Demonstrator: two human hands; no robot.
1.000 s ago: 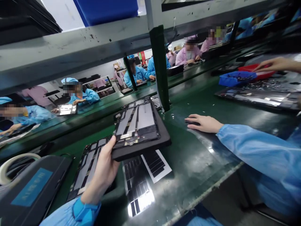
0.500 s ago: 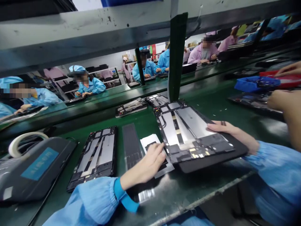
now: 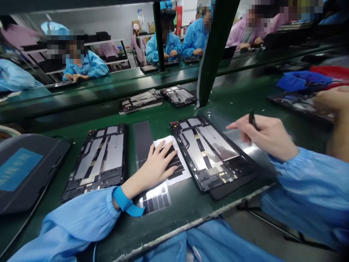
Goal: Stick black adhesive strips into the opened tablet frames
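Fingers spread, my left hand (image 3: 156, 163) lies flat over a white sheet (image 3: 185, 171) bearing black adhesive strips. My right hand (image 3: 268, 134) hovers just right of an opened tablet (image 3: 207, 149), index finger pointing left and the other fingers curled. A short black stick-like thing (image 3: 252, 119) pokes up from between those fingers; its exact kind is unclear. The tablet lies on the bench with its inside facing up, partly over a black panel (image 3: 234, 185). Left of my left hand sits a second opened tablet (image 3: 100, 156).
Dark plastic film (image 3: 143, 136) and clear film with dark rectangles (image 3: 156, 200) lie beside the sheet. A dark grey machine (image 3: 29, 171) stands left. Two more opened tablets (image 3: 178, 95) lie behind, near a green post (image 3: 218, 54). A co-worker's hand (image 3: 331, 100) and a blue tray (image 3: 302, 80) are right.
The tablet in my right hand has been set down on the bench, and that hand has let go and lifted. My left hand has moved from the tablet's edge onto the sheet.
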